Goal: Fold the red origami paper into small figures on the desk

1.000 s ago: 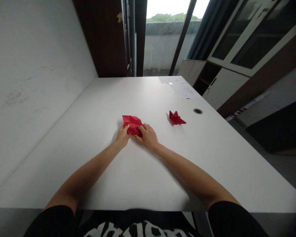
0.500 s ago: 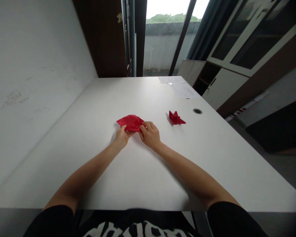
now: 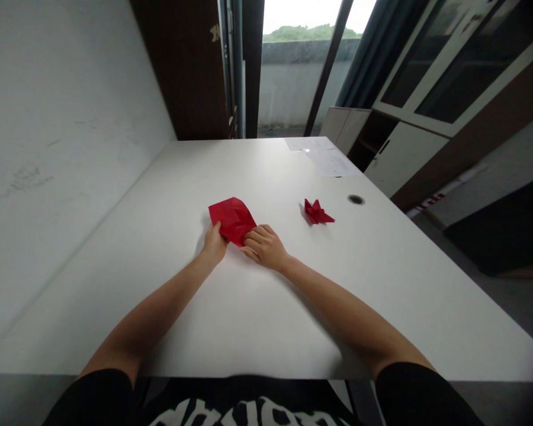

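A creased sheet of red paper [image 3: 233, 218] is held a little above the white table, tilted with one corner toward the upper left. My left hand [image 3: 215, 242] grips its lower left edge, thumb on top and the other fingers mostly hidden beneath. At the lower right corner, my right hand [image 3: 265, 246] has its fingers curled over the paper. To the right of my hands lies a folded red origami piece [image 3: 317, 212] with several pointed tips; neither hand touches it.
The white table [image 3: 266, 319] runs back toward a glass door. Printed sheets [image 3: 331, 161] lie at its far right, with a round cable hole [image 3: 356, 200] nearer. A white wall [image 3: 71, 118] borders the left side, and a cabinet [image 3: 408, 154] stands beyond the right edge.
The red paper has turned and tipped, so its face shows wider and its right corner sits lower. Both hands have shifted slightly left with it. The folded origami piece has stayed put.
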Action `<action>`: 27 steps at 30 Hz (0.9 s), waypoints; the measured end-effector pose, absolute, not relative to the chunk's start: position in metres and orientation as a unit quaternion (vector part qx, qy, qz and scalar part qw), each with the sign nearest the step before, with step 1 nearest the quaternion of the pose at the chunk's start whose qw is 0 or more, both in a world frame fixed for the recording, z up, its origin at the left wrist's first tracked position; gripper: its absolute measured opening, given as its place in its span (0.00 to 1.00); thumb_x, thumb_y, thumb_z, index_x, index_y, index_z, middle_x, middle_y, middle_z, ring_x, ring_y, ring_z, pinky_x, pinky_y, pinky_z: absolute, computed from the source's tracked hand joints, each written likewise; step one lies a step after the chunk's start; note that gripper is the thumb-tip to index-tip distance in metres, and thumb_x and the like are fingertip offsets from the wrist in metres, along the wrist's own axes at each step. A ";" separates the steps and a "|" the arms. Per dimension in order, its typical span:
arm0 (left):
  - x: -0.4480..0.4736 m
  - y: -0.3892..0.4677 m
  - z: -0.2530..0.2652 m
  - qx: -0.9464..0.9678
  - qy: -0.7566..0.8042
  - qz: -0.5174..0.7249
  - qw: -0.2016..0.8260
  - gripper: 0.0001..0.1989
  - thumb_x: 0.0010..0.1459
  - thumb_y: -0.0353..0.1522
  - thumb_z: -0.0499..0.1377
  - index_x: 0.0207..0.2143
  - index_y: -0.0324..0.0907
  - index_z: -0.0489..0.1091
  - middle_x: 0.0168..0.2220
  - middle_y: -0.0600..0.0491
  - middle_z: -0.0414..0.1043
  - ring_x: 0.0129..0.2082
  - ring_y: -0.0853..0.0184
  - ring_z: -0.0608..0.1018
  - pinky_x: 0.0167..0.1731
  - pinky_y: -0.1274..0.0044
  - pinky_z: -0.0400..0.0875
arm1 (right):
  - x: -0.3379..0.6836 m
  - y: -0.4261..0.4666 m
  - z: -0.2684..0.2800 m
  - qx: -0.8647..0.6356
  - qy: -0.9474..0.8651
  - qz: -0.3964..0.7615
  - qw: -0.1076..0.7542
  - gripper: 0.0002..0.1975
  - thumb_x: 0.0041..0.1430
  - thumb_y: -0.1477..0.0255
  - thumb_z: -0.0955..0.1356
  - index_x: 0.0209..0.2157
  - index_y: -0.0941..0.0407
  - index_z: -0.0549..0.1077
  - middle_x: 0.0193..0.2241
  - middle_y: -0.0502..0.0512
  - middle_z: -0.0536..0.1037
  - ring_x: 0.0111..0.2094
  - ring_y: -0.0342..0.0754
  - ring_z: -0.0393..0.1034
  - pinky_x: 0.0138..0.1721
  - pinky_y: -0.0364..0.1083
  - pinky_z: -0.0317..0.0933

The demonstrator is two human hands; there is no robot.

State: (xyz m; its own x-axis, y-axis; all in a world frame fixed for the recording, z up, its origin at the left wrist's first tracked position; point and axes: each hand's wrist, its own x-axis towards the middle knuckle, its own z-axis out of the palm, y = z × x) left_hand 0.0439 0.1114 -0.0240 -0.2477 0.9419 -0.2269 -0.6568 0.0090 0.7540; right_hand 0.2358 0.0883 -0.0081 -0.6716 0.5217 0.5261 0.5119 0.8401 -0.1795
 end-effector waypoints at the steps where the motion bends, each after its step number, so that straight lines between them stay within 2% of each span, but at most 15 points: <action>1: 0.045 0.110 -0.024 0.194 0.399 0.683 0.581 0.09 0.63 0.32 0.57 0.46 0.43 0.70 0.40 0.51 0.77 0.35 0.68 0.77 0.34 0.78 0.72 | 0.235 0.088 -0.009 -0.303 -0.903 0.025 0.303 0.14 0.71 0.62 0.62 0.36 0.52 0.76 0.38 0.57 0.79 0.44 0.52 0.69 0.53 0.54 0.58; 3: 0.048 0.106 -0.026 0.224 0.408 0.679 0.568 0.09 0.63 0.34 0.59 0.45 0.43 0.70 0.41 0.51 0.77 0.37 0.67 0.78 0.37 0.76 0.73 | 0.234 0.090 -0.010 -0.373 -0.856 0.071 0.351 0.15 0.71 0.63 0.61 0.36 0.52 0.75 0.35 0.57 0.79 0.40 0.52 0.70 0.49 0.53 0.60; 6: 0.053 0.100 -0.029 0.263 0.427 0.670 0.547 0.12 0.62 0.38 0.62 0.45 0.44 0.70 0.42 0.51 0.77 0.40 0.65 0.79 0.39 0.74 0.75 | 0.232 0.093 -0.011 -0.466 -0.755 0.174 0.427 0.11 0.70 0.65 0.61 0.46 0.51 0.72 0.35 0.53 0.79 0.32 0.49 0.71 0.39 0.49 0.62; 8: 0.055 0.097 -0.031 0.283 0.428 0.667 0.540 0.13 0.62 0.40 0.63 0.46 0.44 0.70 0.42 0.50 0.77 0.42 0.64 0.79 0.39 0.75 0.75 | 0.231 0.095 -0.012 -0.494 -0.710 0.227 0.448 0.13 0.67 0.66 0.63 0.51 0.49 0.69 0.32 0.49 0.78 0.28 0.48 0.70 0.34 0.47 0.61; 9: 0.056 0.095 -0.031 0.292 0.425 0.666 0.540 0.14 0.62 0.40 0.63 0.46 0.45 0.70 0.43 0.49 0.77 0.43 0.63 0.79 0.38 0.76 0.75 | 0.231 0.096 -0.012 -0.499 -0.702 0.236 0.451 0.12 0.66 0.66 0.64 0.50 0.49 0.70 0.31 0.48 0.77 0.27 0.47 0.69 0.33 0.47 0.60; 12: 0.056 0.093 -0.030 0.307 0.416 0.663 0.542 0.14 0.62 0.41 0.63 0.46 0.45 0.71 0.44 0.49 0.77 0.44 0.63 0.79 0.38 0.77 0.75 | 0.230 0.096 -0.011 -0.488 -0.707 0.223 0.461 0.06 0.64 0.66 0.65 0.37 0.51 0.72 0.29 0.50 0.75 0.29 0.48 0.67 0.33 0.47 0.60; 14: 0.055 0.092 -0.027 0.309 0.419 0.663 0.538 0.13 0.62 0.40 0.63 0.46 0.44 0.71 0.44 0.49 0.77 0.44 0.63 0.79 0.38 0.77 0.75 | 0.229 0.095 -0.009 -0.475 -0.705 0.224 0.477 0.08 0.65 0.65 0.64 0.32 0.52 0.70 0.30 0.52 0.74 0.30 0.48 0.66 0.34 0.47 0.60; 20: 0.042 0.095 -0.018 0.291 0.428 0.667 0.536 0.12 0.64 0.40 0.60 0.48 0.46 0.70 0.44 0.49 0.77 0.47 0.60 0.78 0.40 0.75 0.75 | 0.228 0.097 -0.005 -0.471 -0.597 0.310 0.570 0.10 0.65 0.61 0.63 0.33 0.52 0.66 0.29 0.49 0.71 0.30 0.47 0.65 0.33 0.46 0.60; 27: 0.037 0.099 -0.013 0.305 0.435 0.673 0.514 0.10 0.63 0.40 0.62 0.44 0.45 0.72 0.41 0.50 0.77 0.48 0.59 0.78 0.42 0.75 0.74 | 0.237 0.118 -0.017 -0.440 -0.488 0.406 0.635 0.10 0.65 0.61 0.63 0.34 0.51 0.62 0.26 0.46 0.67 0.27 0.44 0.64 0.30 0.45 0.63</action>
State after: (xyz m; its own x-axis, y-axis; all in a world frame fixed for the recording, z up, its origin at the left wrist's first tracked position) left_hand 0.0373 0.0992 -0.0134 -0.2854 0.9577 -0.0362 -0.4268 -0.0932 0.8995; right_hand 0.2367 0.1177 -0.0165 0.1941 0.9450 0.2631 -0.0869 0.2838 -0.9549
